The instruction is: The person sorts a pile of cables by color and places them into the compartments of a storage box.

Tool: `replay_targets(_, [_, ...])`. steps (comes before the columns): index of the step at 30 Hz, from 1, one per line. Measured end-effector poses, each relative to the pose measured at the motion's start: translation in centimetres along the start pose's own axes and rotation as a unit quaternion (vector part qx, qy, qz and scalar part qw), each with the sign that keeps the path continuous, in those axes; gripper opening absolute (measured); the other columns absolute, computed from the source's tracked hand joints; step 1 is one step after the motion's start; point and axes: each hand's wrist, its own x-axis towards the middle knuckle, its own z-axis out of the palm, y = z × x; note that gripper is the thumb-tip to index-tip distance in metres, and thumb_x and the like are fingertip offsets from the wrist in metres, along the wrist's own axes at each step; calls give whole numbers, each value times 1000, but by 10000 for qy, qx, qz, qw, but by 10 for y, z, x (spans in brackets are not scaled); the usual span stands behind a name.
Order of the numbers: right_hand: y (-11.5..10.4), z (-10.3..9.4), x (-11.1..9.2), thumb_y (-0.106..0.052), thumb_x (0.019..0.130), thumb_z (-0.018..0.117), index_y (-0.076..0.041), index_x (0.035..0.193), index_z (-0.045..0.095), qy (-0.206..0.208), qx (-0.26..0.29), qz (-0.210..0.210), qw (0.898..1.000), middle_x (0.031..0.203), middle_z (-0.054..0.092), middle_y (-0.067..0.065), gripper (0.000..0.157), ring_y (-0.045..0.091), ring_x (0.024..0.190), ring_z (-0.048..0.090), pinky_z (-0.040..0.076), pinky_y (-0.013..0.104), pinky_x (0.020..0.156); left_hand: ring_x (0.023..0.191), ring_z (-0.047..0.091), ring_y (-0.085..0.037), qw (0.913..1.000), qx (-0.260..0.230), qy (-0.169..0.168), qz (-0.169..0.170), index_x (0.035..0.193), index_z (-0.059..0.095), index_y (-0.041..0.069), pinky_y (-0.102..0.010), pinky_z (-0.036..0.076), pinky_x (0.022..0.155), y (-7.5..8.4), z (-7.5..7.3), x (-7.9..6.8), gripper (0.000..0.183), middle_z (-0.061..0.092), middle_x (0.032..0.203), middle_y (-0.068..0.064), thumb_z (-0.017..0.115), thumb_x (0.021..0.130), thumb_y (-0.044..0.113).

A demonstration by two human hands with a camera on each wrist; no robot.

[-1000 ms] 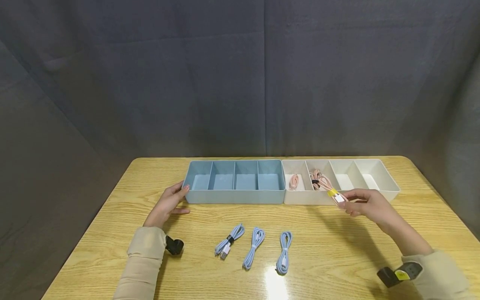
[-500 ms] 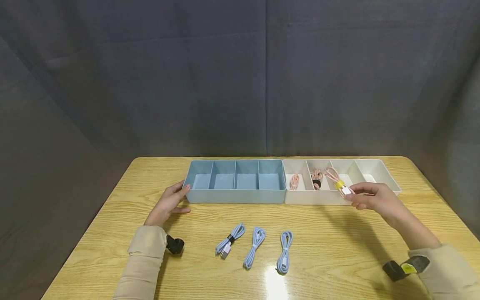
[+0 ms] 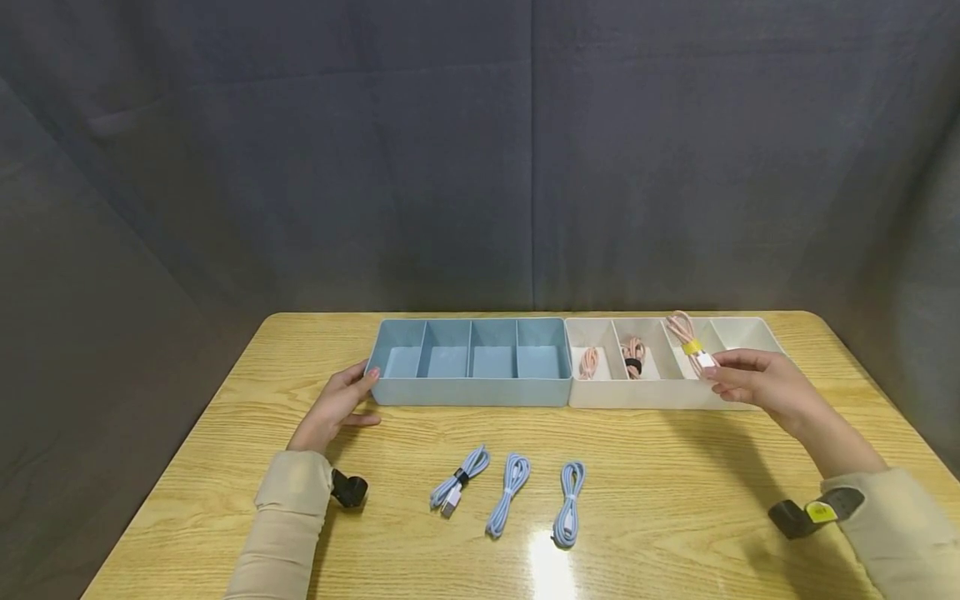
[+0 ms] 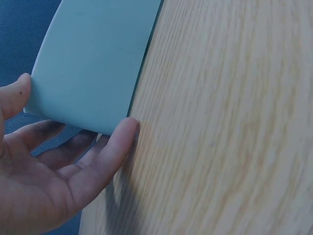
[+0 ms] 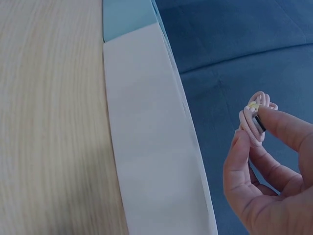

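Observation:
My right hand [image 3: 753,385] pinches a coiled pink cable [image 3: 688,338] with a yellow tie, held above the third compartment of the white tray [image 3: 645,395]. The right wrist view shows the same pink cable [image 5: 255,117] between thumb and fingers, beside the white tray's wall [image 5: 146,147]. Two more pink cables [image 3: 588,362] [image 3: 633,357] lie in the tray's first two compartments. My left hand [image 3: 335,408] rests flat on the table with straight fingers touching the left end of the blue tray [image 3: 468,390]; the left wrist view shows the fingers [image 4: 98,161] against the blue tray's corner [image 4: 93,63].
Three coiled blue cables [image 3: 458,481] [image 3: 508,482] [image 3: 569,503] lie in a row on the wooden table [image 3: 675,483] in front of the trays. The blue tray's compartments hold nothing. A dark cloth backdrop [image 3: 480,150] hangs behind the table.
My right hand has carried the pink cable up and to the right, from the tray's front edge to above its third compartment. The left hand has stayed put.

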Motion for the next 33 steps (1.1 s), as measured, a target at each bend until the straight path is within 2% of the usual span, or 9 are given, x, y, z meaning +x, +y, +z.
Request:
replay_targets(7, [-5,-10,6,-15,86,64,-25,84,63,86,13,160,9998,81,62,-7,10,6,73,60,54,20,66,129,29,-37,10000,-56,-76,-2,146,17,4,-42,55,73,4,-1,-4,57,23,145,-21,40,99,27])
replay_targets(13, [-6,-15,10,-11,86,64,-25,80,64,127,292,279,9991,81,61,-6,15,7,72,61,55,21,66,131,25,-36,9999,-85,-44,-55,146,17,5,-41,55,75,3,-1,-3,57,22,146,-19,41,99,28])
replay_targets(24, [5,-26,15,-17,84,67,-26,81,61,292,59,407,9987,79,61,-9,12,6,72,61,55,21,67,129,28,-37,9999,-63,-71,31,146,18,4,-41,55,74,0,-1,-1,60,23,145,-20,42,98,30])
replay_targets(26, [7,-27,16,-17,85,66,-19,90,62,262,2,348,9991,80,61,-9,6,6,73,62,55,22,68,129,28,-37,10000,-53,-77,31,146,17,5,-41,55,74,0,-2,-1,60,23,145,-20,42,98,30])
replay_targets(28, [10,-27,16,-16,88,62,-5,108,59,190,-162,251,9994,82,61,-9,24,7,74,63,55,23,69,129,28,-37,9999,-50,-86,38,146,17,5,-41,55,74,0,-2,-2,60,23,145,-20,42,98,30])
replay_targets(30, [12,-27,17,-17,90,58,10,125,45,105,-416,140,9990,86,61,-9,46,6,77,63,55,23,71,128,29,-38,9999,-49,-95,44,146,17,5,-42,55,75,1,-2,-2,59,24,145,-20,42,98,30])
replay_targets(32, [13,-26,17,-18,93,55,20,131,27,45,-709,33,9975,92,60,-6,61,5,79,63,55,24,73,128,29,-39,9999,-57,-105,48,146,17,5,-42,55,75,0,-2,-2,58,24,145,-21,41,98,29])
replay_targets(33, [13,-26,17,-19,93,54,20,132,26,43,-803,16,9968,94,60,-5,62,5,79,63,55,24,73,128,30,-39,9999,-58,-103,44,146,17,6,-42,55,75,0,-2,-2,58,24,144,-21,41,99,29])
